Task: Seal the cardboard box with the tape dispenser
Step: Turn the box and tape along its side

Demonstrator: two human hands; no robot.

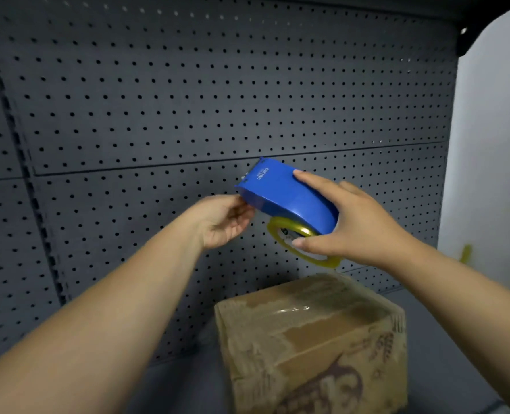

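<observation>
The blue tape dispenser (286, 198) is held up in the air in front of the grey pegboard wall (188, 100), well above the cardboard box (310, 339), so no taping stroke is under way at this moment. The right hand (355, 225) grips the rounded rear of the dispenser, thumb on the top of the housing and fingers wrapped underneath against the roll of yellowish tape (301, 243). The left hand (223, 222) is at the front end, its fingers closed in a pinch just under the dispenser's mouth; it looks like it is catching or pulling the loose end of the tape, though the tape itself is too thin and clear to make out there. The box sits on the grey shelf (444, 339) below and to the right of the hands, with its flaps down. Its top already shows a shiny band across the middle seam, and the faces look patchy with worn or torn tape, so I cannot tell whether that band is fresh or old. By my reading the work is at an early or in-between stage: the tool is in hand and the tape end is being readied, while bringing the dispenser down to the box, running a strip along the seam and cutting it off appear left to do
</observation>
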